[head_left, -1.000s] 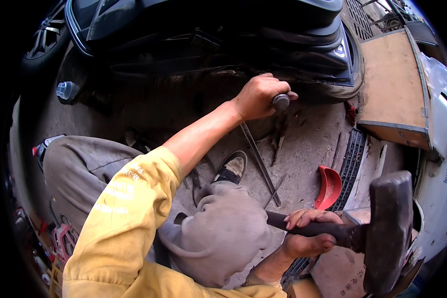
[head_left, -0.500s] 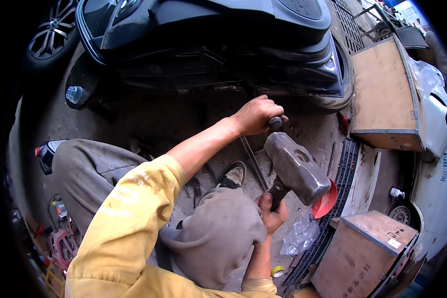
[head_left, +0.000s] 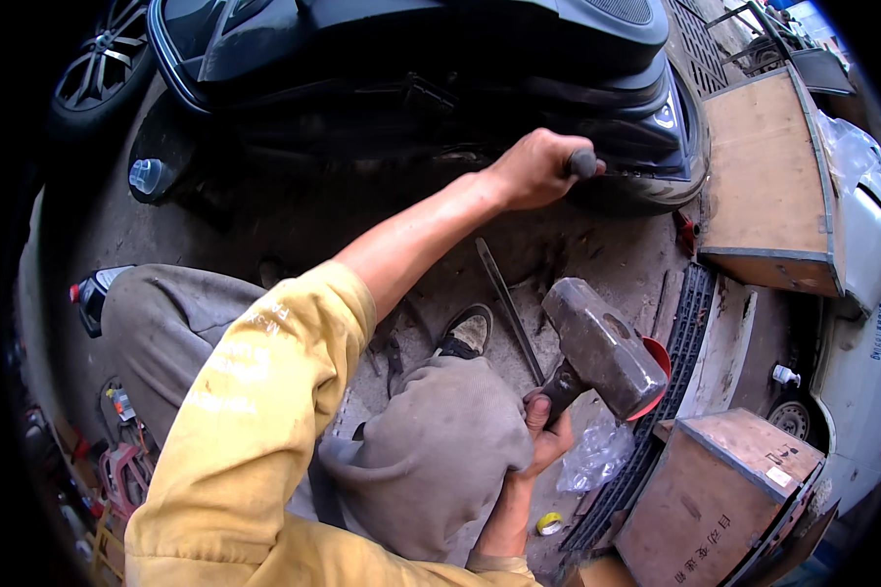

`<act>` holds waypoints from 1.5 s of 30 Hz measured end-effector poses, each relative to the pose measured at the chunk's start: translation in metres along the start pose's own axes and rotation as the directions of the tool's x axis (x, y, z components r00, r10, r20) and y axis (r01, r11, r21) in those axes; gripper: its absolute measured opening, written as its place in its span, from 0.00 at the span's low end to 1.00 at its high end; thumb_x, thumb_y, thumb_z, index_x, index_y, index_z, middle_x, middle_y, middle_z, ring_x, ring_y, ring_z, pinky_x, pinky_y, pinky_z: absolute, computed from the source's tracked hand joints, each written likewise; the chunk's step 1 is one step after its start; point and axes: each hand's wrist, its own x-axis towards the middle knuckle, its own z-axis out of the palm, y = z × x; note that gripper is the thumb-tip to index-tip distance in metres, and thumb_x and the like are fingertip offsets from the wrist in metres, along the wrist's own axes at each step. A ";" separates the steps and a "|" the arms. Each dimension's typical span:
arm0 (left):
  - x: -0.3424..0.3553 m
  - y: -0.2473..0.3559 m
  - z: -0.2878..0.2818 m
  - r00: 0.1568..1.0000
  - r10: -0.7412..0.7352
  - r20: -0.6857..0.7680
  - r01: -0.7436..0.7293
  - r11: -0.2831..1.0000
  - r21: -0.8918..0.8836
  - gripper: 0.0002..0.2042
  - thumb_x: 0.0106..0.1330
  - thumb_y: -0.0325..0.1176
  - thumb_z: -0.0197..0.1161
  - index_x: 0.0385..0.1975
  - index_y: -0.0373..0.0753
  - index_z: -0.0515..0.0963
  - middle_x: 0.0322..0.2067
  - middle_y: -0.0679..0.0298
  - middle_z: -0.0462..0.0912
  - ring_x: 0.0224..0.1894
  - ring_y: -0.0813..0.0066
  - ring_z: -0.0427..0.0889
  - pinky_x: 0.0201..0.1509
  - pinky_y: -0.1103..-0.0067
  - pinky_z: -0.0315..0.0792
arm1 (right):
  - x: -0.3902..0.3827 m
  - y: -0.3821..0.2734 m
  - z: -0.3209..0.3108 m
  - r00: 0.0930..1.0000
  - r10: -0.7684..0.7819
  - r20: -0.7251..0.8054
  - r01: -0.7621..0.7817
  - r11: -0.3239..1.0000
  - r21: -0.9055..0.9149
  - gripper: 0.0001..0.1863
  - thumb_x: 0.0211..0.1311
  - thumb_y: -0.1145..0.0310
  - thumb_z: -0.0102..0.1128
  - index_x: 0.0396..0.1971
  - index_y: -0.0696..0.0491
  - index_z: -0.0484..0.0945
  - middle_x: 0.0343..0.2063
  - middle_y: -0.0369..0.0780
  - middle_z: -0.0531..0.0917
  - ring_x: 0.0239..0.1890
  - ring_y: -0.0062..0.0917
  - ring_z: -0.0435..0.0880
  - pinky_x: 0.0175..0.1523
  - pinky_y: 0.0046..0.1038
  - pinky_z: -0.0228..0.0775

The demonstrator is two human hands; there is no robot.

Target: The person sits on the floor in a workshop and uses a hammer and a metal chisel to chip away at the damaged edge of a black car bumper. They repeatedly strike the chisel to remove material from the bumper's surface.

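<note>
Hammer (head_left: 605,347) is gripped in the right hand (head_left: 550,440), by the knee (head_left: 450,445), away from the bar (head_left: 582,163). The left hand (head_left: 538,168) holds the bar tight, so the work looks not yet done.

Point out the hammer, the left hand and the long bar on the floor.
Hammer (head_left: 602,350): head-camera view, on the side of its metal head.
Left hand (head_left: 541,168): head-camera view, on the back of the hand.
Long bar (head_left: 511,311): head-camera view, about midway along its length.
</note>
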 end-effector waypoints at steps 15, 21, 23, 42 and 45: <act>0.020 -0.008 -0.023 0.974 -0.093 0.208 0.109 0.992 -0.069 0.06 0.65 0.31 0.60 0.34 0.35 0.77 0.28 0.71 0.78 0.34 0.84 0.75 0.43 0.84 0.72 | -0.001 0.025 -0.007 1.000 -0.027 0.003 0.027 0.998 -0.052 0.22 0.59 0.52 0.63 0.23 0.60 0.76 0.15 0.34 0.77 0.19 0.16 0.72 0.26 0.21 0.65; -0.006 0.002 0.016 0.990 0.066 -0.121 -0.056 0.995 0.086 0.12 0.50 0.12 0.55 0.32 0.35 0.76 0.32 0.55 0.84 0.40 0.62 0.84 0.44 0.75 0.78 | 0.008 0.011 -0.008 0.998 -0.041 0.042 0.040 0.999 0.016 0.22 0.60 0.52 0.62 0.24 0.59 0.74 0.16 0.35 0.77 0.20 0.16 0.73 0.26 0.19 0.64; -0.011 0.002 0.028 0.984 0.092 -0.151 -0.051 0.966 0.254 0.09 0.49 0.17 0.61 0.30 0.38 0.76 0.28 0.57 0.82 0.36 0.57 0.82 0.38 0.71 0.77 | 0.010 0.008 -0.010 0.997 -0.067 0.040 0.068 0.997 -0.021 0.22 0.61 0.52 0.61 0.25 0.60 0.74 0.17 0.35 0.77 0.20 0.17 0.74 0.27 0.19 0.65; -0.013 -0.006 0.042 0.967 0.073 -0.244 0.022 0.931 0.365 0.08 0.50 0.22 0.64 0.29 0.40 0.77 0.27 0.60 0.83 0.32 0.62 0.83 0.34 0.70 0.75 | 0.063 -0.047 -0.014 0.956 -0.284 0.068 0.272 0.951 0.147 0.28 0.65 0.46 0.49 0.34 0.63 0.66 0.16 0.42 0.70 0.11 0.23 0.68 0.15 0.22 0.63; -0.013 -0.006 0.043 0.962 0.084 -0.258 0.017 0.930 0.366 0.07 0.51 0.22 0.64 0.29 0.39 0.77 0.28 0.60 0.83 0.32 0.62 0.83 0.34 0.70 0.75 | 0.075 -0.076 -0.023 0.944 -0.331 0.010 0.325 0.932 0.161 0.33 0.62 0.40 0.48 0.36 0.63 0.63 0.21 0.42 0.69 0.14 0.23 0.69 0.15 0.23 0.66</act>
